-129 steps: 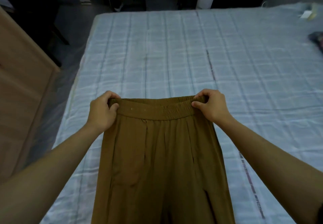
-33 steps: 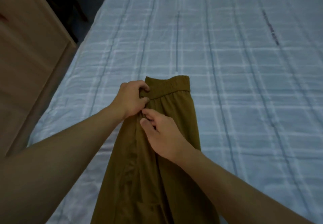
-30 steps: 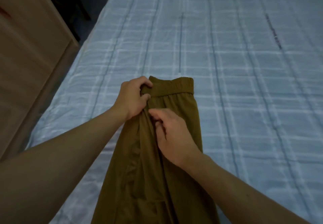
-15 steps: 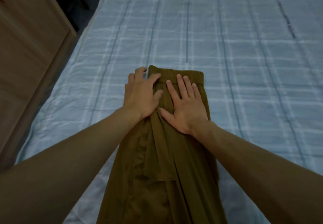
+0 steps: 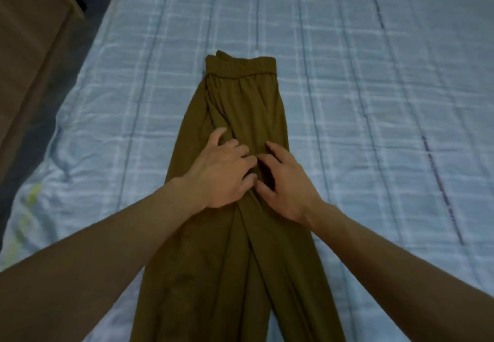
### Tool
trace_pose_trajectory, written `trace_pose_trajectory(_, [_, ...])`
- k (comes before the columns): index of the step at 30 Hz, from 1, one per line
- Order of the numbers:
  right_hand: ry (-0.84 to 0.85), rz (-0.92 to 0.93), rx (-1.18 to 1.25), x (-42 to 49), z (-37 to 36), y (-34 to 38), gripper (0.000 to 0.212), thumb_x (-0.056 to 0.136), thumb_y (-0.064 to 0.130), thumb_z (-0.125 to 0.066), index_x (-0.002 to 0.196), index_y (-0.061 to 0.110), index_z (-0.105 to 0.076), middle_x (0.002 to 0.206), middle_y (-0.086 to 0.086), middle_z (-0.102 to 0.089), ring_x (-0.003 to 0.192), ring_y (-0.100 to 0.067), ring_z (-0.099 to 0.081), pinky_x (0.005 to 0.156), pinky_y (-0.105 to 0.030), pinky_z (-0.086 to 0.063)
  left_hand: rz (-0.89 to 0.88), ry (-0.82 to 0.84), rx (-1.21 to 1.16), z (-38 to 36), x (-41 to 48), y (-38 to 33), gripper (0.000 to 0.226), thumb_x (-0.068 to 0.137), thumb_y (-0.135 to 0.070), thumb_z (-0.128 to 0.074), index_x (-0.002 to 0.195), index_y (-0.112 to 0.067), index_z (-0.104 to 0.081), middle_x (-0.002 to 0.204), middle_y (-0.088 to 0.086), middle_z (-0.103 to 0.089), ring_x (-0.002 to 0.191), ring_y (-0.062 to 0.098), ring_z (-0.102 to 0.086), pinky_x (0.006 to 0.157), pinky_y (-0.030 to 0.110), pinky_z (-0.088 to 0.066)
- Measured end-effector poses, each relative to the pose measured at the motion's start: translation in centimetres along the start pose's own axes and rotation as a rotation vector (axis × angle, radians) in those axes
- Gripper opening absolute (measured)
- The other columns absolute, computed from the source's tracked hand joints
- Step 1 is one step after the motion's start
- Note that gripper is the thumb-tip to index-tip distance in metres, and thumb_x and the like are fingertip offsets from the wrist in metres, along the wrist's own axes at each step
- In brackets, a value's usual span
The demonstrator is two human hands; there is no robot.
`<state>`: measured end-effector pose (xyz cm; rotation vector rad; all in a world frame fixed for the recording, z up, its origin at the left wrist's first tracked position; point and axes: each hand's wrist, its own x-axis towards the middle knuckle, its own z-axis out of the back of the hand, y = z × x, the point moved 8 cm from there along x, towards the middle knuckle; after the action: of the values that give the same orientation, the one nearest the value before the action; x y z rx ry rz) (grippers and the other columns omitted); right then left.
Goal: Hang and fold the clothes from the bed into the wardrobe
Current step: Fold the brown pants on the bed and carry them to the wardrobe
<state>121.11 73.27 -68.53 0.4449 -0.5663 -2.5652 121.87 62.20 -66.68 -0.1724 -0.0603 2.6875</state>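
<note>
A pair of olive-brown trousers lies on the bed, folded lengthwise into one narrow strip. Its elastic waistband is at the far end. The legs run from the waistband toward the person and go out of view at the bottom edge. The bed's pale blue checked sheet shows on both sides of the waistband and beyond it.

Both hands rest on the cloth about midway down from the waistband, close together and nearly touching. The left hand lies palm down on the strip's left half. Its fingers are spread and loosely bent, with the forefinger reaching toward the waistband and the other tips pressing into the fabric. The right hand lies on the right half. Its fingers are apart and slightly arched, thumb turned in toward the left hand, and it too presses down without closing round anything. A soft crease runs down from the waistband and passes between the hands.

Well to the left of the waistband, past the bed's edge, stands a wooden panel, possibly the wardrobe; too little of it shows to be sure.
</note>
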Motion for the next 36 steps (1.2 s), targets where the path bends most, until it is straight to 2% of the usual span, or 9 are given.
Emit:
trace_pose_trajectory(7, [-0.051,-0.112,0.150,-10.8,-0.4,-1.3,0.064,0.095,0.044,-0.056,0.150,0.018,-0.035,0.156,-0.006,-0.032,0.141,-0.022,-0.034,0.117,-0.039,-0.032,-0.248,0.222,-0.058,-1.7,-7.3,-9.0,0.054,0.084,-0.078,-0.037,0.113,-0.035,-0.053,0.104,-0.008,-0.057,0.104,0.015,-0.050,0.114,0.052,-0.014])
trace_pose_trajectory(11, [-0.097,-0.136,0.194,-15.4,-0.5,-2.5,0.056,0.099,0.037,-0.054,0.145,0.010,-0.040,0.146,-0.009,-0.043,0.131,-0.023,-0.044,0.111,-0.034,-0.037,-0.339,0.236,-0.053,-2.7,-11.2,-15.1,0.039,0.084,-0.056,-0.061,0.115,-0.035,-0.050,0.107,-0.009,-0.057,0.106,0.015,-0.050,0.112,0.049,-0.018])
trace_pose_trajectory(14, [-0.145,-0.131,0.225,-19.0,-0.6,-3.2,0.045,0.098,0.029,-0.057,0.137,0.007,-0.048,0.135,-0.010,-0.050,0.122,-0.023,-0.049,0.101,-0.023,-0.036,-0.355,0.207,-0.062,-3.3,-13.3,-19.4,0.024,0.088,-0.035,-0.060,0.111,-0.034,-0.052,0.105,-0.008,-0.058,0.105,0.015,-0.052,0.108,0.044,-0.023])
trace_pose_trajectory(16, [-0.160,-0.137,0.238,-21.8,-1.2,-3.2,0.043,0.097,0.025,-0.059,0.134,0.005,-0.050,0.131,-0.012,-0.052,0.119,-0.024,-0.051,0.099,-0.022,-0.036,-0.354,0.216,-0.066,-3.9,-14.7,-21.9,0.016,0.091,-0.028,-0.054,0.106,-0.032,-0.054,0.103,-0.008,-0.058,0.102,0.016,-0.052,0.104,0.042,-0.025])
trace_pose_trajectory(20, [-0.193,-0.181,0.296,-27.7,-2.2,-2.7,0.039,0.095,0.027,-0.061,0.129,0.009,-0.053,0.124,-0.007,-0.052,0.110,-0.020,-0.054,0.095,-0.026,-0.043,-0.346,0.188,-0.073,-4.2,-17.3,-24.5,0.013,0.093,-0.027,-0.052,0.105,-0.031,-0.054,0.104,-0.008,-0.056,0.102,0.016,-0.051,0.099,0.040,-0.030])
trace_pose_trajectory(23, [-0.245,-0.179,0.352,-32.9,-3.2,-2.1,0.035,0.092,0.028,-0.065,0.123,0.015,-0.056,0.114,0.001,-0.052,0.095,-0.006,-0.052,0.086,-0.017,-0.042,-0.358,0.148,-0.094,-4.7,-19.1,-26.1,0.014,0.092,-0.024,-0.055,0.103,-0.032,-0.051,0.102,-0.009,-0.053,0.098,0.015,-0.049,0.095,0.038,-0.031])
trace_pose_trajectory(27, [-0.212,-0.208,0.420,-38.5,-5.9,-1.4,0.039,0.085,0.032,-0.073,0.120,0.020,-0.060,0.104,0.007,-0.055,0.089,0.005,-0.052,0.078,-0.005,-0.038,-0.422,0.091,-0.100,-5.9,-21.2,-29.7,0.029,0.086,-0.041,-0.063,0.109,-0.025,-0.053,0.107,-0.003,-0.054,0.098,0.019,-0.050,0.089,0.041,-0.039])
trace_pose_trajectory(31, [-0.064,-0.320,0.288,-41.5,-7.9,-2.0,0.048,0.075,0.042,-0.079,0.114,0.022,-0.061,0.098,0.006,-0.057,0.086,-0.008,-0.053,0.076,-0.022,-0.045,-0.493,0.029,-0.155,-6.1,-22.3,-33.6,0.022,0.083,-0.028,-0.067,0.103,-0.023,-0.061,0.098,-0.001,-0.059,0.091,0.021,-0.054,0.085,0.040,-0.041])
trace_pose_trajectory(36, [-0.091,-0.420,0.311,-45.0,-8.1,-1.8,0.054,0.073,0.026,-0.080,0.123,0.028,-0.060,0.099,0.004,-0.056,0.086,-0.012,-0.057,0.078,-0.031,-0.048,-0.472,0.050,-0.268,-5.7,-23.1,-33.9,0.012,0.091,-0.026,-0.058,0.103,-0.025,-0.057,0.103,-0.004,-0.056,0.097,0.018,-0.052,0.088,0.038,-0.039])
